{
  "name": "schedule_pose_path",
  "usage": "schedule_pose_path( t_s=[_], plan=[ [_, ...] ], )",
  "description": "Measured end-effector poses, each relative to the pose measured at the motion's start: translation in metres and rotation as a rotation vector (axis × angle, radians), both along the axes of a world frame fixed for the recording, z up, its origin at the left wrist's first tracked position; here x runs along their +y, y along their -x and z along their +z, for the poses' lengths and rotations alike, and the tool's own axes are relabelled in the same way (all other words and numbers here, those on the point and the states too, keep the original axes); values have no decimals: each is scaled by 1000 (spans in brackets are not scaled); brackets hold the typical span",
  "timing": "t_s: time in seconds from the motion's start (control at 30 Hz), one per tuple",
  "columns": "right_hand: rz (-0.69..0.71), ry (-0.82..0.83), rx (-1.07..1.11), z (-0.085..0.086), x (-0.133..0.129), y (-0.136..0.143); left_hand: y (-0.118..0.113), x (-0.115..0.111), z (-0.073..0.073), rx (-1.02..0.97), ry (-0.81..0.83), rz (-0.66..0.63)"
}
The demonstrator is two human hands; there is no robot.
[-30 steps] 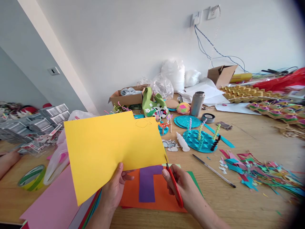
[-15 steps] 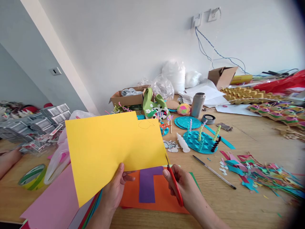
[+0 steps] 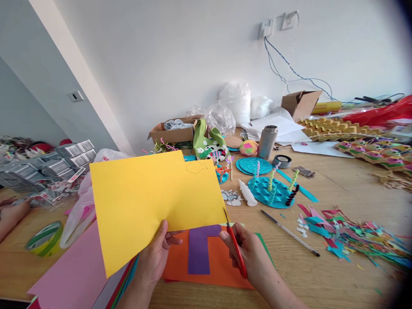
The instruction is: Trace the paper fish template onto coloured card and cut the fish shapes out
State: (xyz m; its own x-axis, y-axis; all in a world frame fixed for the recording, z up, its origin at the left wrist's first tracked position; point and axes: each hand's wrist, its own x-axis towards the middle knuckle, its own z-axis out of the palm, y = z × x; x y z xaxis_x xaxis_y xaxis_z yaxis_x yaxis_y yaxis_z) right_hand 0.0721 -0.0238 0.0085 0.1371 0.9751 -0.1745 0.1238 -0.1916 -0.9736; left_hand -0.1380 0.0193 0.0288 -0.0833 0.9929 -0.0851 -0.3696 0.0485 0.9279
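Note:
A large sheet of yellow paper (image 3: 141, 193) is held up by my left hand (image 3: 157, 253), thumb in front and fingers behind its lower edge. A fish outline (image 3: 197, 167) is drawn in pen near its upper right corner, beside a cut-out notch. My right hand (image 3: 246, 253) grips red-handled scissors (image 3: 236, 249), with the blades pointing up at the sheet's right edge, near the lower right corner. Beneath my hands lie orange paper (image 3: 225, 270) and a purple paper piece (image 3: 198, 253).
Pink paper (image 3: 71, 270) and green tape (image 3: 45, 238) lie at left, near another person's hand (image 3: 14, 214). A pen (image 3: 289, 231), paper scraps (image 3: 347, 234), a glue bottle (image 3: 247, 193) and a blue disc with coiled stems (image 3: 270, 195) are to the right. A metal flask (image 3: 268, 142) stands behind.
The yellow sheet has shifted very slightly at its left side. My right hand and the scissors stay almost in the same place. The other person's hand at left has moved a little.

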Motion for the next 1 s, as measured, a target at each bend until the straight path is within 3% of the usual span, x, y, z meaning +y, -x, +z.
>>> schedule_pose_path(
  t_s=[1.0],
  plan=[
    [-42,29,32,4,-1,0,-1,-2,0,14,-2,-15]
  ],
)
